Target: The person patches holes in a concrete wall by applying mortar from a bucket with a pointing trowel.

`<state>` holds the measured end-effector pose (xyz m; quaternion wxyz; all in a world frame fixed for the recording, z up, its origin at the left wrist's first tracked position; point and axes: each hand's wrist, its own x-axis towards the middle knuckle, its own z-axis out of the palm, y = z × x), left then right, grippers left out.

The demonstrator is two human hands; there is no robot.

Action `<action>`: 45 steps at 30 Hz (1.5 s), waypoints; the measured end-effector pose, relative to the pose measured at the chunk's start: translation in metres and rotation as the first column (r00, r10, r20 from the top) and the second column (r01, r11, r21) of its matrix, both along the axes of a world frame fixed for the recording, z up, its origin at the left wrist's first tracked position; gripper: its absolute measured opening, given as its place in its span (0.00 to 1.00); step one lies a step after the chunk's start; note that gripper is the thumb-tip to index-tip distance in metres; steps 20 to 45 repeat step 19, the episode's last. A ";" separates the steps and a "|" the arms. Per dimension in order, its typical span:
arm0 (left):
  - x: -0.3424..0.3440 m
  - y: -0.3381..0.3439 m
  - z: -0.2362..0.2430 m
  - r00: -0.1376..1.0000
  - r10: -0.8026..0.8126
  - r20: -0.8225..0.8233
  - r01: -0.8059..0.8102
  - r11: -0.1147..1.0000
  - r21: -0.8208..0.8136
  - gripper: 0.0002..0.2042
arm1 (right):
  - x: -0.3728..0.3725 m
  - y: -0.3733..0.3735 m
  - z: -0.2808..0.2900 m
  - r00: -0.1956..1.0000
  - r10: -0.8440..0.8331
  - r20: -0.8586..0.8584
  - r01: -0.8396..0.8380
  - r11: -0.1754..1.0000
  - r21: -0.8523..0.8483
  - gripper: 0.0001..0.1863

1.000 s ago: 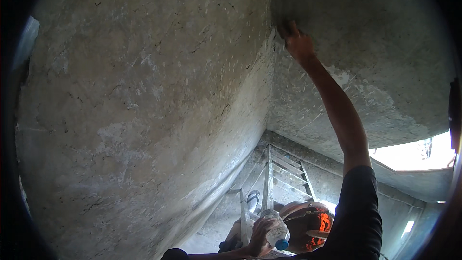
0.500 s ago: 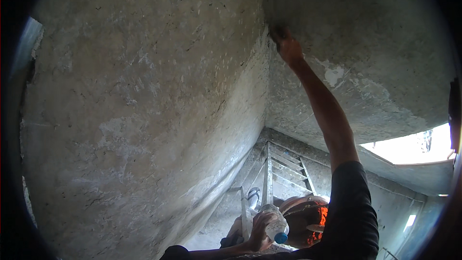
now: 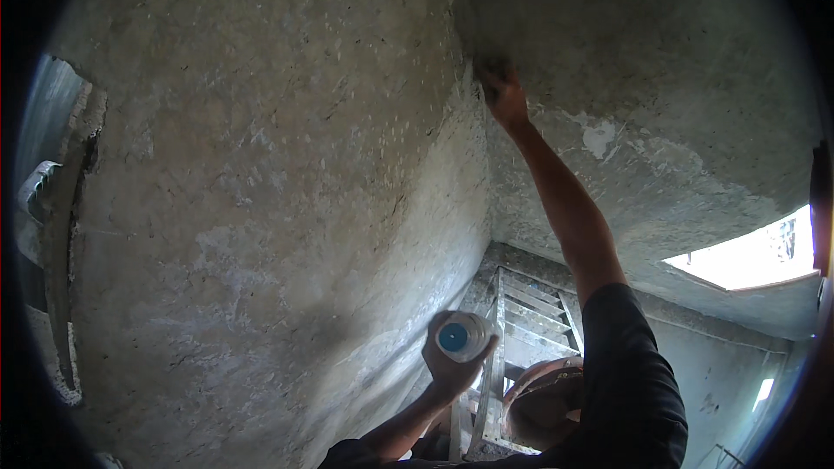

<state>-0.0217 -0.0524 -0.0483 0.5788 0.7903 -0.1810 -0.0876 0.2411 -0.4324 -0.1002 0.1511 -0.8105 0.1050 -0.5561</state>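
Observation:
My left hand (image 3: 448,372) is wrapped round a clear plastic bottle (image 3: 475,335), held up in front of the lower wall with its blue cap toward me. My right arm stretches far up to the inner corner where two rough plastered walls meet. There my right hand (image 3: 506,104) is closed at the surface of the right wall (image 3: 643,43), beside the corner line. Something dark shows at its fingertips, blurred and in shadow, so its kind cannot be made out.
A metal ladder (image 3: 532,302) stands below in the corner, whitened with splashes. Beside it is a round, reddish-rimmed container (image 3: 546,375), partly behind my right sleeve. A bright opening (image 3: 751,252) breaks the right wall. The left wall (image 3: 261,191) ends at a ragged edge.
My left hand has raised the bottle up and left, turning its cap toward me. My right hand has shifted slightly down along the corner. The view has turned a little.

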 end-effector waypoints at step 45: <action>0.020 0.001 -0.018 1.000 -0.002 0.014 0.003 0.997 -0.073 0.29 | 0.007 0.031 0.045 0.985 0.087 0.152 -0.122 0.963 0.240 0.24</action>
